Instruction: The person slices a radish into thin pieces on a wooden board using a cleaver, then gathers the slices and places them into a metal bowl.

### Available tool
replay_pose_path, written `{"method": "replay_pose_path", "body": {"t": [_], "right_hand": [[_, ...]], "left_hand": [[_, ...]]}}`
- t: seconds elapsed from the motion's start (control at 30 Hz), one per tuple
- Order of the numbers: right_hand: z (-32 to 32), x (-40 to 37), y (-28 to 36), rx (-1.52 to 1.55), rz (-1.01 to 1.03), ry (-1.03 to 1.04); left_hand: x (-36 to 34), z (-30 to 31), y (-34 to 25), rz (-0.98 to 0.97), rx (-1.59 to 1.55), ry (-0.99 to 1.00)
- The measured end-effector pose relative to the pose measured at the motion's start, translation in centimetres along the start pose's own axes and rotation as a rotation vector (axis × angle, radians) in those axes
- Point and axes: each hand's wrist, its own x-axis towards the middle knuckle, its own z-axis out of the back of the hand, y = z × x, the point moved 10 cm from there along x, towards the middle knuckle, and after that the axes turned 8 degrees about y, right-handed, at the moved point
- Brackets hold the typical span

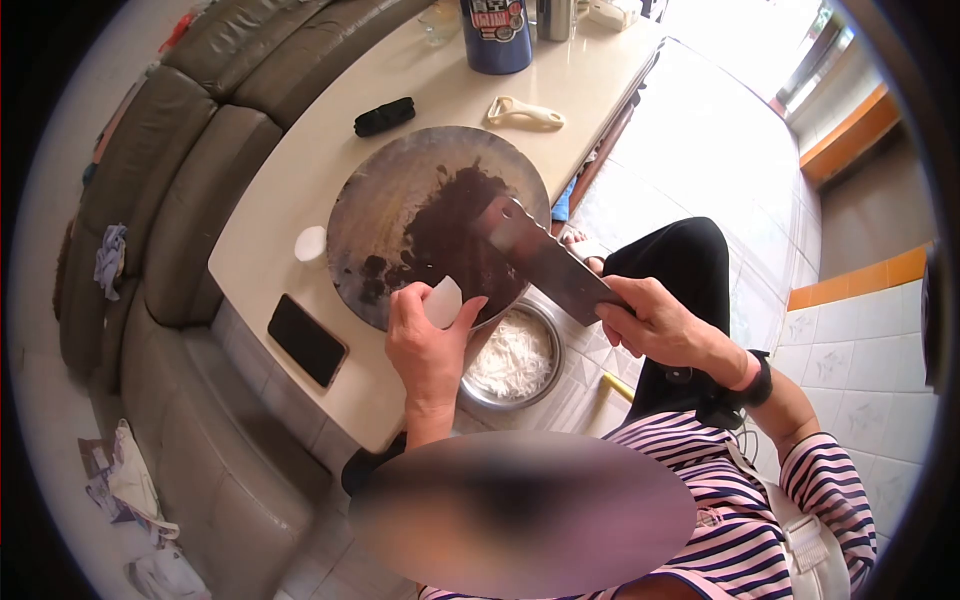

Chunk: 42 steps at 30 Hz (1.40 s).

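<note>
Currently: cleaver [545, 258] in R hand [655, 325], white chunk [443, 303] in L hand [422, 327]

Tiled floor [720, 140] fills R side of view. Grey-brown leather sofa [190, 410] curves along L side, w/ a cloth [110, 260] on it. Btwn them, pale tabletop [285, 200].

On tabletop: big round board [390, 185], dark wet-looking patch across its middle & R part, paler worn area on L. Metal bowl [510, 404] sits lower, just beyond tabletop's edge, heaped w/ white shreds [515, 360]; board's rim is right above & beside it in this view. Can't tell what bowl stands on.

Cleaver = wide dark blade, hole nr far corner, slanting from R hand out over board; can't tell if blade touches wood. Blue container [497, 38] upright at far end of tabletop.

R hand: fingers wrapped round cleaver's handle end, black band [760, 380] on wrist. L hand: thumb & fingers pinching white chunk, at board's near edge, close to blade but apart.

Phone [307, 340] flat nr tabletop's L edge, dark screen up. Peeler [530, 113] & black bundle [384, 116] lie past board's far side, well apart. White round piece [311, 245] just beside board, L side.
</note>
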Motion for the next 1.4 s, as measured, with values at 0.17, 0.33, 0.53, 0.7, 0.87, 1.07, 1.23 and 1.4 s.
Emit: {"method": "replay_pose_path", "body": {"t": [0.17,0.33,0.53,0.7,0.87,1.07,1.23,1.4], "right_hand": [[-0.1,0.4,0.9,-0.044,0.028,-0.005],[-0.1,0.6,1.8,-0.139,0.112,-0.018],[-0.4,0.6,4.0,-0.179,0.223,-0.007],[-1.0,0.2,6.2,-0.383,0.31,-0.007],[-2.0,0.6,5.4,-0.478,0.321,0.036],[-2.8,-0.2,6.4,-0.534,0.284,0.047],[-3.2,0.0,7.1,-0.666,0.233,0.096],[-3.8,1.6,6.3,-0.676,0.222,0.122]], "left_hand": [[0.0,1.1,-2.4,-0.108,0.195,-0.107],[-0.1,0.1,0.6,0.201,-0.309,0.118],[-0.9,-1.2,1.2,0.22,-0.437,-0.042],[-1.5,-1.5,1.0,0.2,-0.483,-0.105],[-1.7,-1.7,2.4,0.277,-0.554,-0.192],[-1.1,-1.4,2.2,0.335,-0.492,-0.211],[-0.8,-1.3,2.0,0.392,-0.415,-0.173],[-1.1,-0.9,1.8,0.413,-0.395,-0.217]]}}
